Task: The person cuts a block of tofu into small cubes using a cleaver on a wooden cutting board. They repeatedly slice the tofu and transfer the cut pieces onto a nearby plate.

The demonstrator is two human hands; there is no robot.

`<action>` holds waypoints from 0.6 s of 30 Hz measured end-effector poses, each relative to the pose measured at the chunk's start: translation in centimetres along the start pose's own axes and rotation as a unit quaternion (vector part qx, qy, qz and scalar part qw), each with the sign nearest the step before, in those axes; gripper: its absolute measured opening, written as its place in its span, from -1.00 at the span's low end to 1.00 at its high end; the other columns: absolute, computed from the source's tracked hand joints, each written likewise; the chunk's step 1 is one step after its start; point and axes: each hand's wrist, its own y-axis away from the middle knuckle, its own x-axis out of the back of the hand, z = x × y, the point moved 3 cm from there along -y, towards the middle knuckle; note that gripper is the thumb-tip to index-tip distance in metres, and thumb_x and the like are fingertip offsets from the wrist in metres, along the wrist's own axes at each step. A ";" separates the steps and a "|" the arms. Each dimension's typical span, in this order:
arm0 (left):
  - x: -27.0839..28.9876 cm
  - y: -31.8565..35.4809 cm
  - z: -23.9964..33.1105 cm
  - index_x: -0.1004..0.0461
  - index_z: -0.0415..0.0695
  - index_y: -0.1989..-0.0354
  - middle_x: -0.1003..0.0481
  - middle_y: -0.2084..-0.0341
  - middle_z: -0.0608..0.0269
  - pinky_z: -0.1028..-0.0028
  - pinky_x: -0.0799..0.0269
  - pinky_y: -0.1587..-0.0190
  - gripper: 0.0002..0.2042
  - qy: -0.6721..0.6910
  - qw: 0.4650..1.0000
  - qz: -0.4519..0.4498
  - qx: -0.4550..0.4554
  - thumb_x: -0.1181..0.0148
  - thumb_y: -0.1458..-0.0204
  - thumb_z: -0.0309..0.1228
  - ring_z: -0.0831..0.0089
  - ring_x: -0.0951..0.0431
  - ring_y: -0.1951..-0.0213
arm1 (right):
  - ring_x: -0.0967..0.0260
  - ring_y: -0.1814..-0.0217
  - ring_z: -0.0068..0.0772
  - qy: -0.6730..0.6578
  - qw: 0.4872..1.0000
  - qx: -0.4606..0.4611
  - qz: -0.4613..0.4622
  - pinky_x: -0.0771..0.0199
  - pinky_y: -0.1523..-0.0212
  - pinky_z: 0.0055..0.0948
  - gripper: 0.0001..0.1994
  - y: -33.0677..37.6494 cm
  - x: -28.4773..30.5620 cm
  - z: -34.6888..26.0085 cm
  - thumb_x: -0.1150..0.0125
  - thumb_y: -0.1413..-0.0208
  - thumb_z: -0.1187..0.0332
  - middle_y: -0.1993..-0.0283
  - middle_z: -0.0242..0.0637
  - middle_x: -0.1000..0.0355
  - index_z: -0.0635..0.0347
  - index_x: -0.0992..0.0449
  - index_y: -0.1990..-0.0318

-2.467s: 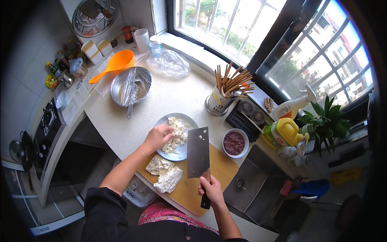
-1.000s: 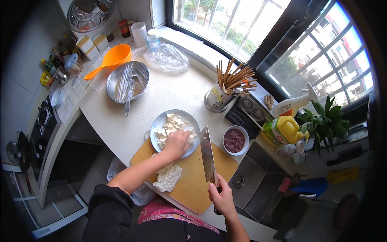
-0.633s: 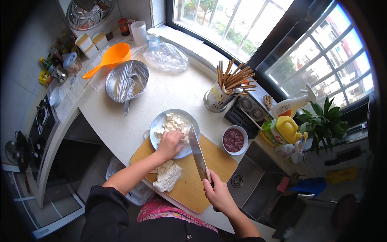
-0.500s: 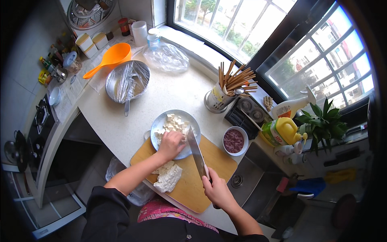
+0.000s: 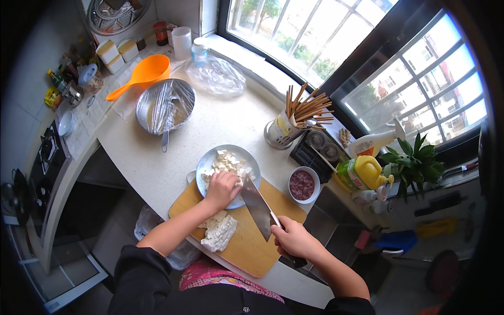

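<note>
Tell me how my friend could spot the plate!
Find the tan cutting board on the pale counter. At its far edge, beneath the left hand, sits the round plate. Unlike the smaller bowl of reddish food, it's wide and holds white cubes.

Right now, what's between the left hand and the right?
In the head view: the cleaver blade, angled from the right hand toward the left hand, with cutting board and plate beneath.

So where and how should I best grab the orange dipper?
Probably by the handle of the orange dipper, coming from the left: it sticks out leftward and slightly toward you, while the wrapped metal pan sits beside its bowl end.
</note>
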 end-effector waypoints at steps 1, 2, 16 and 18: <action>0.5 0.3 0.4 -0.47 -0.09 0.17 -0.45 0.14 0.20 0.18 -0.21 -0.05 -0.71 0.022 1.000 0.013 -0.019 -0.24 0.14 -0.48 0.21 -0.40 0.01 | -0.37 0.63 -0.47 -0.024 1.000 -0.001 -0.002 -0.41 0.60 -0.44 -0.73 0.3 0.2 0.4 0.09 -0.24 0.26 0.51 -0.25 -0.36 0.35 -0.31 0.14; 1.0 0.4 0.9 -0.46 -0.08 0.07 -0.43 0.05 0.17 0.15 -0.19 -0.12 -0.65 0.043 0.998 0.025 -0.037 -0.20 0.12 -0.51 0.18 -0.38 -0.06 | -0.38 0.63 -0.46 -0.048 0.999 -0.002 -0.005 -0.42 0.59 -0.43 -0.73 0.5 0.3 0.7 0.09 -0.24 0.25 0.50 -0.24 -0.36 0.34 -0.31 0.15; 2.3 1.0 -0.8 -0.45 -0.17 0.02 -0.23 -0.19 0.01 0.00 0.02 -0.29 -0.63 -0.074 0.996 -0.038 -0.019 -0.05 0.08 -0.57 -0.02 -0.09 -0.30 | -0.18 0.68 -0.56 -0.314 0.945 0.096 0.000 -0.25 0.64 -0.51 -0.86 0.2 0.2 3.9 0.06 -0.27 0.33 0.51 -0.32 -0.29 0.22 -0.30 0.21; 4.3 -0.2 -0.5 -0.55 -0.13 0.28 -0.45 0.03 0.07 0.15 -0.24 -0.16 -0.81 0.002 1.000 0.018 -0.017 -0.11 0.09 -0.56 0.07 -0.36 -0.11 | -0.20 0.69 -0.58 -0.314 0.943 0.111 0.010 -0.24 0.65 -0.54 -0.86 -0.2 0.1 4.6 0.05 -0.27 0.33 0.52 -0.36 -0.29 0.22 -0.30 0.22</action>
